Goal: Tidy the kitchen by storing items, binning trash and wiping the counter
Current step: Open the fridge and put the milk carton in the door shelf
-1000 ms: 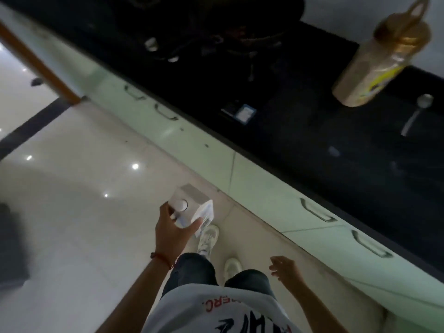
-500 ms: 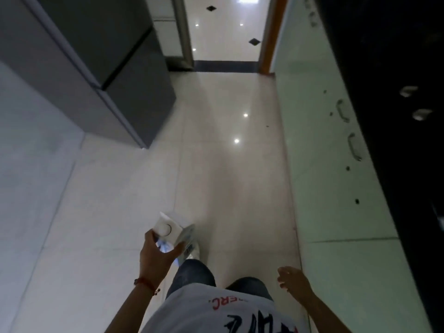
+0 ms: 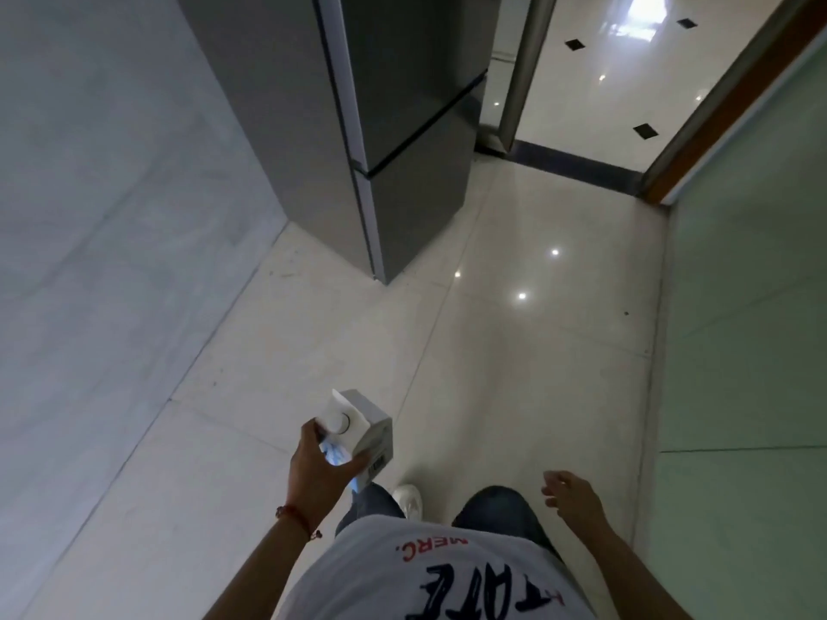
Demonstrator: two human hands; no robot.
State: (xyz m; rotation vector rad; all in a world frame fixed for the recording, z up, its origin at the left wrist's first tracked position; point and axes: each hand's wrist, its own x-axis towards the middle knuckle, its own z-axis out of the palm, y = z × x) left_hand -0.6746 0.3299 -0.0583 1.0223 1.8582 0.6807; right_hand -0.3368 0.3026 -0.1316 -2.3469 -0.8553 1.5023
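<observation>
The left hand (image 3: 320, 474) grips a white rectangular drink carton with a round white screw cap (image 3: 358, 429), fingers and thumb wrapped round its lower body, holding it out low in front of the body, cap end up and tilted a little away. The carton is in the air above the glossy cream tiled floor (image 3: 514, 373), touching nothing but that hand. The right hand (image 3: 570, 490) hangs free at the side, fingers loosely curled and holding nothing. A thin red cord bracelet (image 3: 297, 521) circles the left wrist. Below, a white T-shirt with red and dark lettering (image 3: 447, 575), dark jeans and one white shoe (image 3: 409, 498) on the tiles. Ahead to the left stands a tall grey two-door fridge (image 3: 402, 127) against the pale grey wall (image 3: 112, 217), doors closed. On the right runs a pale green cabinet front (image 3: 752, 328), with a doorway with a brown wooden frame (image 3: 725, 105) beyond.
</observation>
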